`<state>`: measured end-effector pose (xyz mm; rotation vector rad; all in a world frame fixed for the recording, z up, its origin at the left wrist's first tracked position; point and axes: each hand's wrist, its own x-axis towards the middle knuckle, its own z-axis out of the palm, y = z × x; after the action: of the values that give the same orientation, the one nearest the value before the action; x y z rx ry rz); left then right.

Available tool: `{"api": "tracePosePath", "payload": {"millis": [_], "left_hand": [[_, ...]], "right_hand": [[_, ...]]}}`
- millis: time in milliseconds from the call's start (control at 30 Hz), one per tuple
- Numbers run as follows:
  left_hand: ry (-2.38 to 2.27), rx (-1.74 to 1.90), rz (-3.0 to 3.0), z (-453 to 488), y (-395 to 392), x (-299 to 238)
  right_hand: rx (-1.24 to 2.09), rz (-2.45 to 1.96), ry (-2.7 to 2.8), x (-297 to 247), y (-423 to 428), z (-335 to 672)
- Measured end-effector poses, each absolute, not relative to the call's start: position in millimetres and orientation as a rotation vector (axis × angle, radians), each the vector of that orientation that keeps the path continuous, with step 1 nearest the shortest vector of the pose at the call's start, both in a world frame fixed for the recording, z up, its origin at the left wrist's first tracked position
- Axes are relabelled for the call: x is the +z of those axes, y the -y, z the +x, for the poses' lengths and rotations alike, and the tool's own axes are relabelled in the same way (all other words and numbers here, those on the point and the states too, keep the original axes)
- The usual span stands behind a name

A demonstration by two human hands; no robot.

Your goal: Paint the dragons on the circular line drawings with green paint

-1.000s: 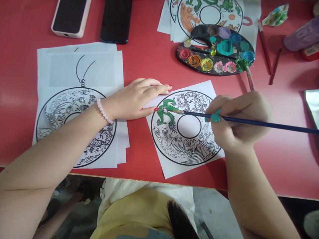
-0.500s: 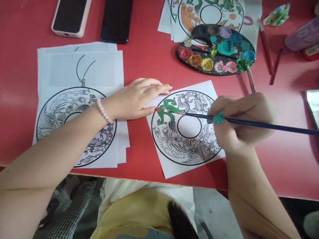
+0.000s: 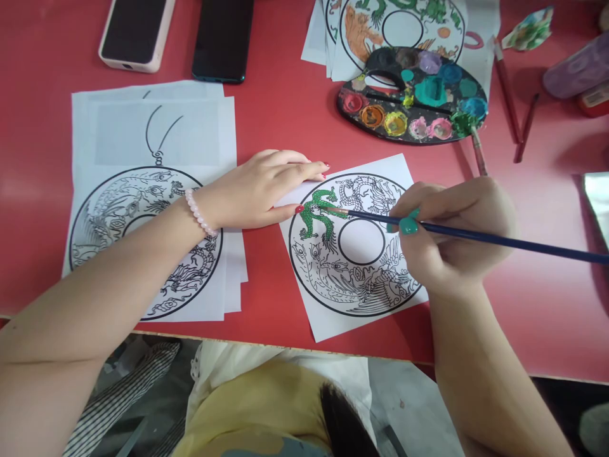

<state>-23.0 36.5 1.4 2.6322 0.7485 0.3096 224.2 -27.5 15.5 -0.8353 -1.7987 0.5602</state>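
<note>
My right hand [image 3: 451, 231] is closed around a blue paintbrush [image 3: 499, 238], whose tip rests on the green dragon in the upper left of a round line drawing on a white sheet [image 3: 354, 244]. My left hand [image 3: 259, 188] lies flat with fingers stretched, pressing the sheet's upper left corner to the red table [image 3: 523, 298]. A pink bead bracelet sits on the left wrist.
A stack of sheets [image 3: 152, 203] with the same round drawing lies at left. A dark palette [image 3: 413, 95] with many paint wells, a brush leaning on it, rests on painted sheets at the back. Two phones [image 3: 136, 32] lie far left. Red brushes [image 3: 509, 89] lie at right.
The brush tip has shifted slightly left and up along the green dragon, my right hand moving with it. The left hand has stayed still.
</note>
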Motion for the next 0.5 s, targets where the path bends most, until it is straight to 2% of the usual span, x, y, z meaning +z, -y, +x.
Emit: {"api": "tracePosePath", "payload": {"millis": [500], "left_hand": [[-0.728,0.321,2.627,-23.4,-37.4,0.1]], "right_hand": [[0.553,-0.962,1.813,14.7,31.7,221.0]]}}
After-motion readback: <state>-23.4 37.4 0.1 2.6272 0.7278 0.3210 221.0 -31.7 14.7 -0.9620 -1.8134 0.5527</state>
